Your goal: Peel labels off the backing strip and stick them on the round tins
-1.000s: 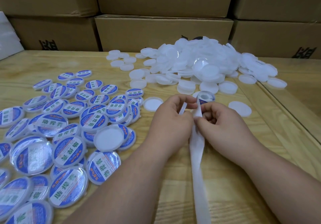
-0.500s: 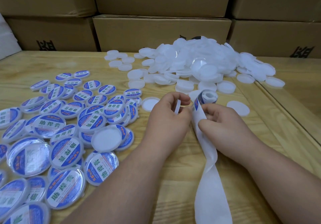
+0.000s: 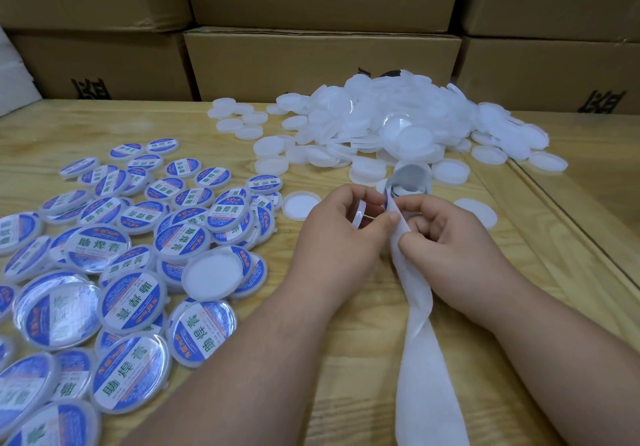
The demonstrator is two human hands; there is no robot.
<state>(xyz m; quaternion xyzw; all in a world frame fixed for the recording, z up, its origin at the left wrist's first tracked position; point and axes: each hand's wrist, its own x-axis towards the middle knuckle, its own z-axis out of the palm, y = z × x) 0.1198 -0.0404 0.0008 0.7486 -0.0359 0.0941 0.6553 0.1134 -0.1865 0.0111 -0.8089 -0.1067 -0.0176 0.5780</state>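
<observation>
While the left hand (image 3: 341, 234) is holding a blank round tin (image 3: 359, 214) on edge in its curled fingers, the right hand (image 3: 450, 237) is pinching the backing strip (image 3: 414, 286) just below the label roll (image 3: 410, 182), thumb and forefinger closed on the white paper. A blue label edge (image 3: 385, 199) is showing at the fold, close beside the tin. The spent strip is trailing down across the tabletop (image 3: 346, 376) toward the person. Labelled tins (image 3: 131, 293) are lying to the left, the blank pile (image 3: 398, 127) behind. If the label is lifting crooked, it may be creasing or sticking to itself; a tilted tin could be taking it off-centre.
</observation>
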